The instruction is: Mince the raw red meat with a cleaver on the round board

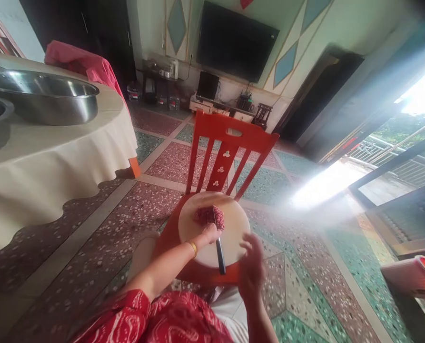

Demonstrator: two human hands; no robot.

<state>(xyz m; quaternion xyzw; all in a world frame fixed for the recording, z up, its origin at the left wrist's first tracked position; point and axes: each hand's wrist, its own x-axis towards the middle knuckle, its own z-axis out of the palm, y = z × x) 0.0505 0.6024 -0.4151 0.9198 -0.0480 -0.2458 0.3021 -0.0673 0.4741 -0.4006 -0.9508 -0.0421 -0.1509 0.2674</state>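
Pink minced meat; coarse, heaped.

Harsh glare frm right, edges warped

Head camera looks forward and down, near the cutting board on a chair

Left arm is reaching forward and a bit to the right, bare forearm with a gold bangle sitting at the wrist, red patterned sleeve bunching up near the elbow. The left hand is curling down, fingers bent. The right hand is hovering lower and nearer the body, fingers loosely spread, and it's blurring. Can't tell what the fingertips are doing on either hand.
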